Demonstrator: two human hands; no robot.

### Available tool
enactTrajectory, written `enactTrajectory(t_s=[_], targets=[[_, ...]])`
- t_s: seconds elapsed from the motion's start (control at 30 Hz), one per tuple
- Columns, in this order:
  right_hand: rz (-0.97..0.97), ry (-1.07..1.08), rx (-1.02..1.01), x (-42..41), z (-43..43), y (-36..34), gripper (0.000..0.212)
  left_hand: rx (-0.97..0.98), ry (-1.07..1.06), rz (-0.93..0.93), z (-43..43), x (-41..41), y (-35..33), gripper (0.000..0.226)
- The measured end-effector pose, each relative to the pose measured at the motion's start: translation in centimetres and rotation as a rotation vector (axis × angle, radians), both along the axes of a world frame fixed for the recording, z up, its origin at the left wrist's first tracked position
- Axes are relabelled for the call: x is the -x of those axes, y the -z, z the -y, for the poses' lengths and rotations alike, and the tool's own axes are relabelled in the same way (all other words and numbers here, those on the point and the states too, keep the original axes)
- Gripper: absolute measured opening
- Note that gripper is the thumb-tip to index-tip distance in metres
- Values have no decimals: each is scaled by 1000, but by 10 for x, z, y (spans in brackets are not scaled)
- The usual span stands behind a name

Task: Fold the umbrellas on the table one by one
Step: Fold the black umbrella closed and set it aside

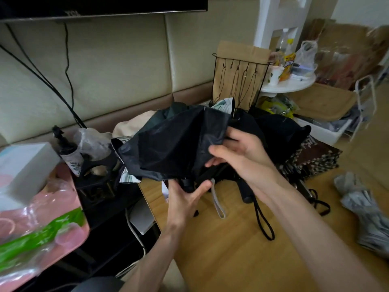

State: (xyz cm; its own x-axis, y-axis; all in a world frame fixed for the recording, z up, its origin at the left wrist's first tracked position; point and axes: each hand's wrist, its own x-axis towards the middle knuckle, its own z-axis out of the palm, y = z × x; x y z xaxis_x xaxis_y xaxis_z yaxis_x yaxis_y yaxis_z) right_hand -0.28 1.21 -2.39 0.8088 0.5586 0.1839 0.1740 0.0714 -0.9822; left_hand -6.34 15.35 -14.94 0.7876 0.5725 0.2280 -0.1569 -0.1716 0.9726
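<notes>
- Black cloth fills the middle of the view: the black umbrella is held up over the far left part of the wooden table, its canopy slack and bunched, not rolled.
- The left hand has its fingers curled round the short dark handle at the umbrella's lower end, just above the table's left edge.
- The right hand is half closed on the canopy's near side, with a fold of the cloth caught between thumb and fingers.
- A grey strap hangs loose from the handle end toward the table, fastened to nothing.
- Judged from this, the umbrella in hand looks collapsed but only partly gathered. Its folds are not yet laid flat, wrapped or tied.
- Behind it, along the table's far edge, more umbrellas lie in a heap:
  - a second black umbrella, with its handle and cord loop pointing toward the near edge;
  - a patterned umbrella at the far right corner;
  - pale and dark green cloth showing at the far left, with shapes too tangled to count.
- None of the heap looks neatly wrapped, so most of the task appears to remain.
- A grey bundle lies at the table's right edge. Whether it is a finished umbrella cannot be told.
</notes>
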Motion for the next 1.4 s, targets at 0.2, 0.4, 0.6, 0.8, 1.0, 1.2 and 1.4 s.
enactTrajectory(t_s=[0.2,0.4,0.6,0.8,1.0,1.2,1.4], targets=[[267,-393,344,1,-59,-15,48,166,-24,2,10,2,-3,67],[496,225,75,-34,-46,-17,27,277,-39,-39,9,4,-1,50],[650,106,612,-58,-44,-39,57,219,26,-6,8,6,-1,62],[509,-2,784,-73,-71,-69,68,84,6,-37,6,5,6,46],[429,-227,739,-74,-76,-84,31,73,25,-60,3,8,10,43],[429,-230,525,-62,-95,-74,37,-21,68,-64,6,14,1,37],[414,-186,669,-68,-100,-77,56,-32,73,-58,7,15,2,48]])
